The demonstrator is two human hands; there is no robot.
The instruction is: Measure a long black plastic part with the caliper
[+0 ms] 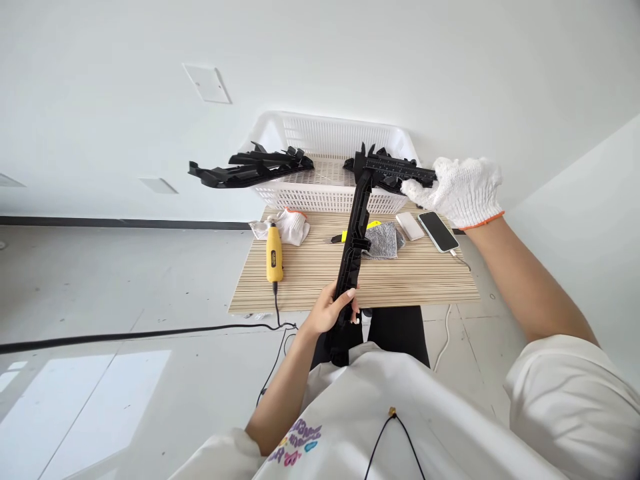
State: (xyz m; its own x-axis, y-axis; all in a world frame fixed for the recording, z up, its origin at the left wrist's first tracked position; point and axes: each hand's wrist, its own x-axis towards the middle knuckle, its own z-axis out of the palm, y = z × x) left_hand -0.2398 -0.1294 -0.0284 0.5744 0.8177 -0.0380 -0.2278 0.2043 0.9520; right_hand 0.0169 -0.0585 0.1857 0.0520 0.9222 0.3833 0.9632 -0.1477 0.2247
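Observation:
My bare left hand (334, 308) is closed around the lower part of a long black plastic trim part (354, 233), which slants upward away from my body. In my right hand (457, 190), which wears a white knitted glove with an orange cuff, is a black caliper (395, 167) with a marked scale. The caliper lies sideways, and its jaws are at the upper end of the trim part. Whether the jaws grip that end or only touch it, I cannot tell. Behind them stands a white plastic basket (325, 197) with more black plastic parts (250, 167) in it.
On the striped wooden table (310, 287) lie a yellow corded power tool (274, 253), a white glove (294, 228), a yellow-and-black knife (337, 238), a grey cloth (384, 241), a small white box (410, 227) and a phone (439, 232) on a cable. Black cord (150, 335) crosses the left side.

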